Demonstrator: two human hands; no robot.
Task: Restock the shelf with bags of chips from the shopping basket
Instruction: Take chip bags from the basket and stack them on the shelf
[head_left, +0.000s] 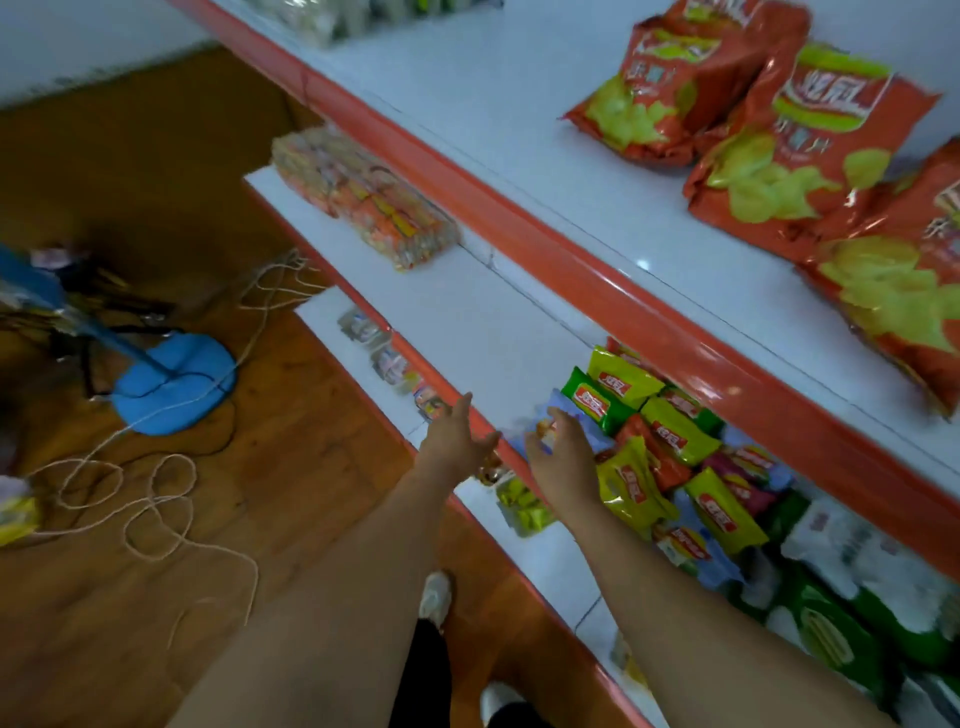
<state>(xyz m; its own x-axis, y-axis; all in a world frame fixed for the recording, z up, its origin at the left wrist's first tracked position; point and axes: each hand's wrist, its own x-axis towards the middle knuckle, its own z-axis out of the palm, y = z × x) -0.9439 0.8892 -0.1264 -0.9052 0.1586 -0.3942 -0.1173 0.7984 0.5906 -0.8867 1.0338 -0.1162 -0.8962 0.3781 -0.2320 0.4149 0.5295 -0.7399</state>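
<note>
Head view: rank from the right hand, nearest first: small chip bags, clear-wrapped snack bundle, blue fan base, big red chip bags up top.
1. Small chip bags, touching the right hand, middle shelf.
2. Blue fan base, on the floor, left.
3. Snack bundle and big red chip bags: too close to call.

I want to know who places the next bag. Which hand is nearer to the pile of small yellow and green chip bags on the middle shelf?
Right. The right hand is at the pile of small chip bags, on its left edge. The left hand is open, further left, over the shelf's red edge.
</note>
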